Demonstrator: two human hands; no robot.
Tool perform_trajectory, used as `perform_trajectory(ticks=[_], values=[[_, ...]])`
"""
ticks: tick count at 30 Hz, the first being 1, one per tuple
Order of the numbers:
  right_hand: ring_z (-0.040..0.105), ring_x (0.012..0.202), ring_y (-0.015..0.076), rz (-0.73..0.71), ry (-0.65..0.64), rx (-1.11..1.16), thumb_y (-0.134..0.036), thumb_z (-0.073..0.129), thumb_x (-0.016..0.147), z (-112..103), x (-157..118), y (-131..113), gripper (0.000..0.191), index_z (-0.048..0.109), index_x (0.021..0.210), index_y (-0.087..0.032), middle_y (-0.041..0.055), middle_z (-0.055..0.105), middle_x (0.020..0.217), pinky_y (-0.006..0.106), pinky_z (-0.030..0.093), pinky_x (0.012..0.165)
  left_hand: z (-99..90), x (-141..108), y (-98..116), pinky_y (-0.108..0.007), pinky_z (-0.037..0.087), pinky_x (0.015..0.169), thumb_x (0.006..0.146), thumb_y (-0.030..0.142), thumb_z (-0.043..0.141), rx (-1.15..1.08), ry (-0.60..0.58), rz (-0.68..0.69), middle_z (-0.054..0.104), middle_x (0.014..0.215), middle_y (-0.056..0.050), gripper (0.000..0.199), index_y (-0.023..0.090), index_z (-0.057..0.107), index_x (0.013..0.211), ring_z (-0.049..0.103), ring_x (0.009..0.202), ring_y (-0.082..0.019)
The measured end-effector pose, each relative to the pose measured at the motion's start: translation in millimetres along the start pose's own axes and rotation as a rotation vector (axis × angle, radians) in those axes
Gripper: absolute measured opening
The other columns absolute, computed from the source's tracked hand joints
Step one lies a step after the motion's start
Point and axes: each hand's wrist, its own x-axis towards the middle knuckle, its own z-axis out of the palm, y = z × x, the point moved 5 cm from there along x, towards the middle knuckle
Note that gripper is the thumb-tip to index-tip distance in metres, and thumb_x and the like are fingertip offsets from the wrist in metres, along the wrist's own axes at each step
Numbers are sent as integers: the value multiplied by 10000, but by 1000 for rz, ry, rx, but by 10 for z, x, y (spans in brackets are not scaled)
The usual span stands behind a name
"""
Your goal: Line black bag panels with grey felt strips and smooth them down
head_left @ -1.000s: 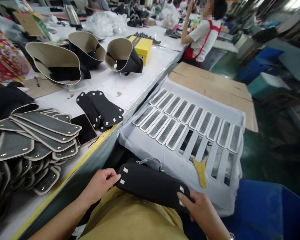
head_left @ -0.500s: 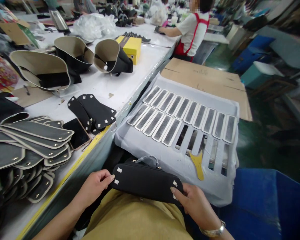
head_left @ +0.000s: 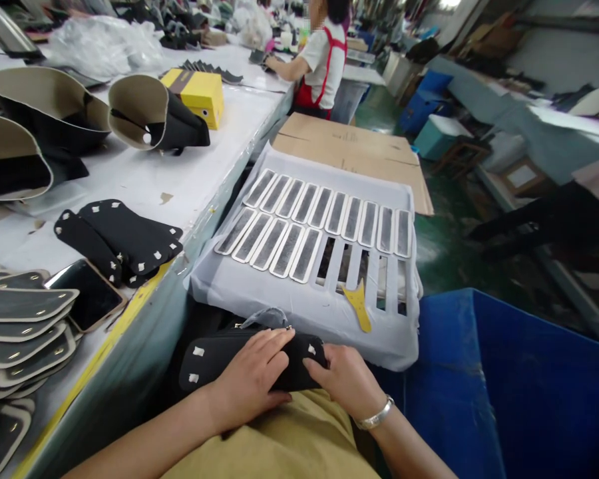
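Observation:
A black bag piece (head_left: 219, 352) with rounded ends and white patches near its corners lies against my front. My left hand (head_left: 252, 376) lies across its middle, fingers bent over the upper edge close to a small metal fitting. With the thumb in front and the fingers behind, my right hand (head_left: 342, 376) pinches the right end. A plastic-wrapped handle (head_left: 267, 317) rises behind the upper edge. Part of the front is hidden under my left hand.
A cloth-covered stand (head_left: 204, 283) bears rows of grey strips and a yellow tool (head_left: 358, 306). To the left, black panels (head_left: 124, 233), a phone (head_left: 82, 296) and stacked trimmed flaps (head_left: 24, 329) lie on the table. A blue bin (head_left: 442, 372) stands right; a co-worker (head_left: 324, 66) is farther off.
My left hand has moved from the left end to the middle of the black bag piece. My right hand stays at the right end. The camera view has turned right.

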Motion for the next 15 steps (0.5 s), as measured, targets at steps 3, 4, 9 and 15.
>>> perform_trajectory(ticks=[3,4,9,15], values=[[518,473,113,107,-30,104,-430,526,767,8,-55,173,309,522,594,-173,3,576,534,202,320,438,147,94,-10,-489,293,1040,654,307,720,-4,-26,-3,469,1325,-127,346,182,539,920,412,1216,-293],[524,447,110,150,-49,166,-452,515,775,33,-78,252,328,517,598,-175,-1,573,519,198,324,420,155,93,-16,-493,296,1039,663,285,711,2,-20,-8,468,1326,-119,321,181,535,910,407,1220,-286],[545,391,105,228,-120,520,-437,481,800,223,-138,513,320,499,614,-178,-10,591,536,180,354,359,106,86,24,-494,324,1029,674,229,695,50,-1,-15,469,1323,-112,268,177,515,866,404,1221,-277],[533,383,101,230,-77,608,-428,532,774,273,-114,540,300,520,613,-175,-14,585,521,175,358,344,153,181,106,-498,350,1011,659,244,718,88,11,-4,481,1305,-130,285,173,512,843,418,1205,-281]])
